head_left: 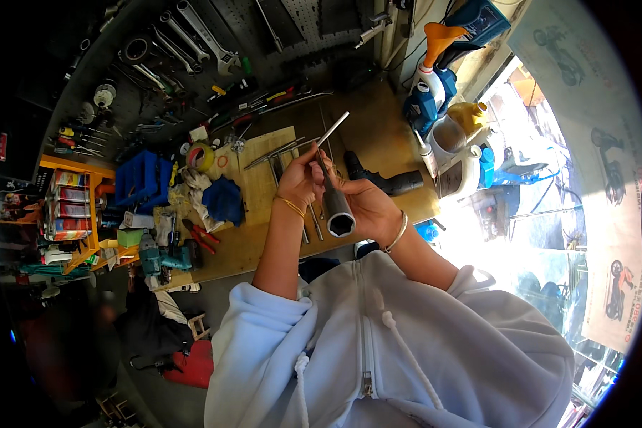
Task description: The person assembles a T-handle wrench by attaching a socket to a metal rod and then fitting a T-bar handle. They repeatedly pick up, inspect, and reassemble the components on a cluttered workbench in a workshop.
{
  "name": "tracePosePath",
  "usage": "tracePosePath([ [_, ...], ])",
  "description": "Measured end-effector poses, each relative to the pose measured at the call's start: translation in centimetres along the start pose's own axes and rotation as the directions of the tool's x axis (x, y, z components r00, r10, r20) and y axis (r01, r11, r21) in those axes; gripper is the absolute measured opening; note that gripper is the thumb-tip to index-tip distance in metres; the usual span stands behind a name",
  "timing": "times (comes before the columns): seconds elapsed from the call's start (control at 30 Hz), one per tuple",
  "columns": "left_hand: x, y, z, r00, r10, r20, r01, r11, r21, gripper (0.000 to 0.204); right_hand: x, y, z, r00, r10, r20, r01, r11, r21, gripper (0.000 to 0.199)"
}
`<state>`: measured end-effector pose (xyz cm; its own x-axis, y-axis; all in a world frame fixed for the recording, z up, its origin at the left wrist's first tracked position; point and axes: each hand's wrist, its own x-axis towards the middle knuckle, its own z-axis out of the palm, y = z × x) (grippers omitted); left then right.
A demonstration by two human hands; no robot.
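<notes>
Above the workbench [260, 246], both my hands hold a T-handle socket wrench [337, 207], its hexagonal socket mouth tilted toward me. My left hand [302, 178] is closed around the upper part, where a pale bar [334, 128] sticks out to the upper right. Along the dark socket tube, the fingers of my right hand [369, 207] are closed from the right side. Long metal rods with cross handles [274, 153] lie on the bench beyond and beneath my left hand. Right of my hands rests a black tool [383, 178], its kind unclear.
Wrenches [210, 43] hang on the dark pegboard. A blue cloth [223, 200], red-handled pliers [202, 236], a tape roll [200, 156] and a teal power tool [165, 258] are at the left. Bottles and jugs [421, 107], one with an orange funnel [441, 39], stand at the right.
</notes>
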<state>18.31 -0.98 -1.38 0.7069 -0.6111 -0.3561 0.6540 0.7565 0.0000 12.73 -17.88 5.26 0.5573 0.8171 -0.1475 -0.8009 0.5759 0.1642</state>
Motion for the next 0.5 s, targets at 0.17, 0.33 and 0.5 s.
tracePosePath([
  [0.17,-0.6,2.8,-0.5,0.966,0.254,-0.046,-0.24,0.948,0.208,0.019,-0.3,-1.2,-0.2,0.999,0.042,0.026,-0.032,0.953,-0.301,0.022],
  [0.33,-2.3,3.0,3.6,0.814,0.575,-0.079,-0.434,0.694,0.575,0.019,0.2,-2.3,-0.9,1.0,0.006,-0.021,-0.019,0.675,-0.737,0.026],
  [0.5,-2.7,2.4,4.7,0.75,0.658,0.057,-0.478,0.481,0.735,0.025,0.4,-2.0,-0.9,0.994,-0.09,-0.061,-0.021,0.39,-0.921,0.023],
])
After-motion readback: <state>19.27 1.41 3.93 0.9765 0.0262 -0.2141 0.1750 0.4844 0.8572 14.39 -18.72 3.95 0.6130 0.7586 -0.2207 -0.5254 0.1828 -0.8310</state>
